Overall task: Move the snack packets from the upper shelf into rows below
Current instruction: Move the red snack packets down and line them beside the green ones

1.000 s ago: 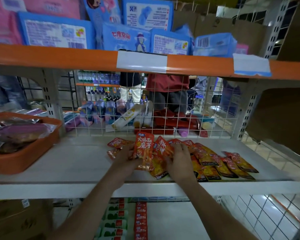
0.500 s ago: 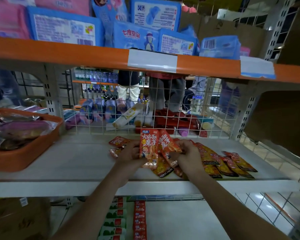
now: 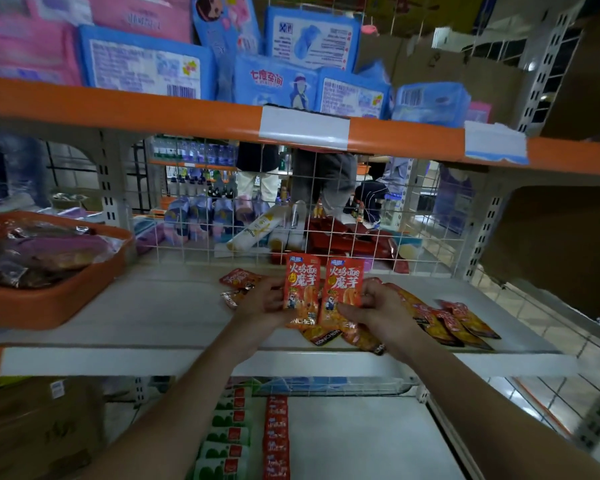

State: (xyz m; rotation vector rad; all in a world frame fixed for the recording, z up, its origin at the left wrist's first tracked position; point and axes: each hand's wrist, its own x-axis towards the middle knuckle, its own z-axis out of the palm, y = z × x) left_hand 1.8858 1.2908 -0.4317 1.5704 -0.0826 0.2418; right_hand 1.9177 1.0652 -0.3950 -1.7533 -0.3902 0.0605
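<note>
Here, pinching two upright snack pkts [image 3: 301,289] above the pile [image 3: 440,320] on white shelf [image 3: 146,306]: left hand [image 3: 267,303] on one, right hand [image 3: 378,311] on other. Prob. light, floppy, slick film; best pinched at flat edge seams, thumb in front.

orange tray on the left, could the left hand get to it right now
Probably, path-wise: nothing stands on the white shelf between the left hand and the orange tray, but that hand grips a snack packet.
</note>
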